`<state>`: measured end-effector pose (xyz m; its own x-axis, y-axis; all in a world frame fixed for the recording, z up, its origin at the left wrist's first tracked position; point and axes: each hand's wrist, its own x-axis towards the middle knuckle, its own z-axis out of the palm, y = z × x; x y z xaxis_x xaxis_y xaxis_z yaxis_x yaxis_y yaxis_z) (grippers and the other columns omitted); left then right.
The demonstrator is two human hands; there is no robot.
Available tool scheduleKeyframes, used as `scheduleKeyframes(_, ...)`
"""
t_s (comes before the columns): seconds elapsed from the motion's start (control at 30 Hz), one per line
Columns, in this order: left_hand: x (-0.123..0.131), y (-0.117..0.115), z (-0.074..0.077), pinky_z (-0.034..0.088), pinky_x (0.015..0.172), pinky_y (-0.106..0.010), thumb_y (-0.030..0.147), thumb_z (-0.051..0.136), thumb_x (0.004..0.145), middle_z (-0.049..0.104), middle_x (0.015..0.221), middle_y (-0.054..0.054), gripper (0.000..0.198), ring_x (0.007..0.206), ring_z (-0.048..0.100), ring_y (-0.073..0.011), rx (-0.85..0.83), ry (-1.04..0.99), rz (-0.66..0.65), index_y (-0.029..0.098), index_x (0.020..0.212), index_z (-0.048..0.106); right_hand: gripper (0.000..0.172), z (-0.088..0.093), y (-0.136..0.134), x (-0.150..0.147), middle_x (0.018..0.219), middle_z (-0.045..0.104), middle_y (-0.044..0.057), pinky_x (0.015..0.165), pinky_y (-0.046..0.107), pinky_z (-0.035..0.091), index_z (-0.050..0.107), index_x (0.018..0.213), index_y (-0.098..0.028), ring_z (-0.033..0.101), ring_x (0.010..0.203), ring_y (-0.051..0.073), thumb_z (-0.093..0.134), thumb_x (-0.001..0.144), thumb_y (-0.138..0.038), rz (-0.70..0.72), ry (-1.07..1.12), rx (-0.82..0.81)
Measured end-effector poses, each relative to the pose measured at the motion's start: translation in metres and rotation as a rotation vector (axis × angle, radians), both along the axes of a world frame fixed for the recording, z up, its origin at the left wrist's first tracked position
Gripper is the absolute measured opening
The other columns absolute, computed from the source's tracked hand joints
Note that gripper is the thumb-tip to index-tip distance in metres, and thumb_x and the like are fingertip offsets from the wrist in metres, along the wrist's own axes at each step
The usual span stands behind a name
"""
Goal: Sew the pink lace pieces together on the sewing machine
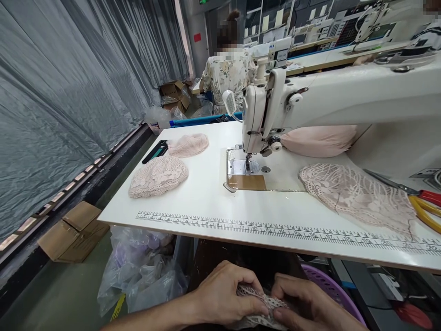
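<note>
Below the table's front edge, my left hand (pixel 223 294) and my right hand (pixel 310 305) both pinch a small piece of pale pink lace (pixel 263 301) held between them. Fingers of each hand are curled closed on the lace. Above them is a white sewing table (pixel 206 202) with a printed ruler along its front. A white sewing machine (pixel 310 101) stands on it, its needle (pixel 247 162) over the metal plate. A pile of lace pieces (pixel 157 176) lies at the left, another lace pile (pixel 189 145) behind it, and a spread lace piece (pixel 354 193) at the right.
Scissors with red and yellow handles (pixel 422 202) lie at the right edge. A pink padded bundle (pixel 319 140) sits behind the machine. A purple basket (pixel 330 287), plastic bags (pixel 144 271) and a cardboard box (pixel 74 232) are on the floor. A person (pixel 229 69) sits ahead, back turned.
</note>
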<state>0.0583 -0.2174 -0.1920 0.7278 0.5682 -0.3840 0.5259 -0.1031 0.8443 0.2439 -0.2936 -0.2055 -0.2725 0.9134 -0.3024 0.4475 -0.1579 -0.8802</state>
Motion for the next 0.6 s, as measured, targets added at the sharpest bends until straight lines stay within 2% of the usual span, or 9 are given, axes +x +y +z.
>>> scheduleKeyframes(0.13, 0.0008, -0.0011, 0.0017, 0.037, 0.065, -0.017, 0.032, 0.070, 0.074, 0.062, 0.061, 0.005, 0.015, 0.057, 0.051, -0.0088, 0.044, 0.046, 0.002, 0.019, 0.079, 0.074, 0.013, 0.0005, 0.0033, -0.0001, 0.076, 0.058, -0.001, 0.063, 0.023, 0.041, 0.054, 0.070, -0.021, 0.055, 0.071, 0.015, 0.054, 0.082, -0.027, 0.031, -0.011, 0.049)
scheduleKeyframes(0.33, -0.0014, -0.0021, 0.0047, 0.036, 0.067, -0.018, 0.035, 0.064, 0.080, 0.058, 0.059, 0.005, 0.018, 0.058, 0.050, -0.0088, 0.102, 0.046, -0.018, 0.019, 0.078, 0.072, 0.023, 0.0057, 0.0033, -0.0029, 0.070, 0.057, -0.001, 0.060, 0.022, 0.040, 0.051, 0.066, -0.021, 0.055, 0.067, 0.014, 0.047, 0.088, -0.028, 0.011, -0.047, 0.086)
scheduleKeyframes(0.47, -0.0015, 0.0003, 0.0027, 0.034, 0.061, -0.016, 0.034, 0.070, 0.074, 0.056, 0.062, 0.006, 0.019, 0.060, 0.048, -0.0080, 0.031, -0.031, -0.004, 0.017, 0.082, 0.071, 0.016, 0.0087, 0.0069, -0.0052, 0.071, 0.058, -0.003, 0.060, 0.022, 0.038, 0.052, 0.068, -0.022, 0.055, 0.068, 0.014, 0.051, 0.084, -0.022, 0.009, -0.062, 0.100)
scheduleKeyframes(0.6, 0.0027, 0.0014, 0.0005, 0.033, 0.054, -0.017, 0.032, 0.071, 0.069, 0.054, 0.059, 0.004, 0.021, 0.057, 0.045, -0.0077, -0.099, -0.058, 0.073, 0.013, 0.077, 0.071, 0.009, 0.0095, 0.0095, -0.0030, 0.071, 0.054, -0.004, 0.060, 0.022, 0.037, 0.049, 0.073, -0.022, 0.052, 0.068, 0.013, 0.051, 0.081, -0.018, -0.012, -0.118, 0.059)
